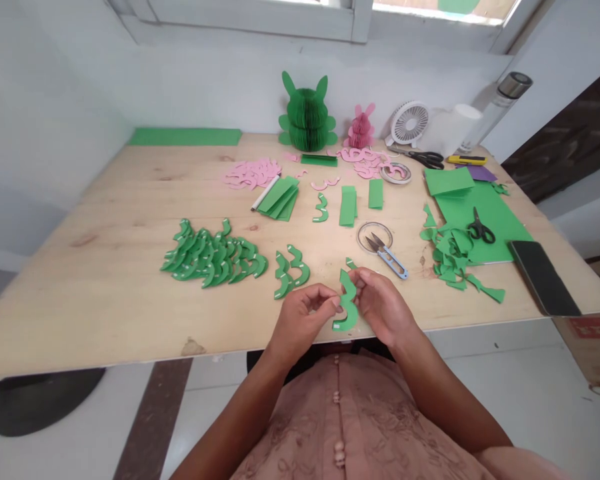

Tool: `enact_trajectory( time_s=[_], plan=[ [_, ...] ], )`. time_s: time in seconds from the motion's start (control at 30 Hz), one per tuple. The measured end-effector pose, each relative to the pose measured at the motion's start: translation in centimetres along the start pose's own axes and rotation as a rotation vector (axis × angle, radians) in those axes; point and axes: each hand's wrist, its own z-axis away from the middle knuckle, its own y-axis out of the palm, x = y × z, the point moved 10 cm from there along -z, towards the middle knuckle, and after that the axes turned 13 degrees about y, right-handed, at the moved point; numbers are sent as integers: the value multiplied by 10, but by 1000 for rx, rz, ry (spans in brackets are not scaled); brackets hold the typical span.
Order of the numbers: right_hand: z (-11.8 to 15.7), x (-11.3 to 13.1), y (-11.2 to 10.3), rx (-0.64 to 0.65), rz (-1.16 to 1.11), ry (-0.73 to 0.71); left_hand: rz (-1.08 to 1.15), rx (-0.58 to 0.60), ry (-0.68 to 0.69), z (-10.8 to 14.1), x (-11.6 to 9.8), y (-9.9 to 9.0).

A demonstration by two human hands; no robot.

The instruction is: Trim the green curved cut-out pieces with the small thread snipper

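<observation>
Over the table's front edge I hold a wavy green paper cutout with a small white strip at its lower end. My left hand is closed in a pinch at its inner notch. Curled fingers of my right hand grip its outer edge from the other side, partly hidden behind the paper. Just beyond, a small green piece lies on the wood. Similar green cutouts with white strips rest left of my hands, and a large heap of them is farther left.
Blue-handled thread snips lie across a tape ring. To the right are green scraps, black scissors and a phone. Pink cutouts, a green honeycomb paper figure and a white fan sit farther back.
</observation>
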Motion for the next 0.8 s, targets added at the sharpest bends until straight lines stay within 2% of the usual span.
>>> enact_trajectory(
  time_s=[0.13, 0.23, 0.47, 0.63, 0.73, 0.8],
  plan=[
    [7, 4, -1, -21, 176, -93, 50, -122, -19, 0, 0, -10],
    [12, 3, 0, -38, 277, -92, 64, -162, -26, 0, 0, -13],
    [14, 4, 2, -89, 414, -92, 73, -163, -1, -2, 0, -13],
    [15, 7, -2, -153, 413, -110, 51, -147, 41, -3, 0, -12],
    [16, 10, -7, -217, 358, -137, -78, -197, 129, 2, -5, -18],
    [16, 12, -9, -252, 315, -154, -302, -273, 293, 8, -22, -24]
  ],
)
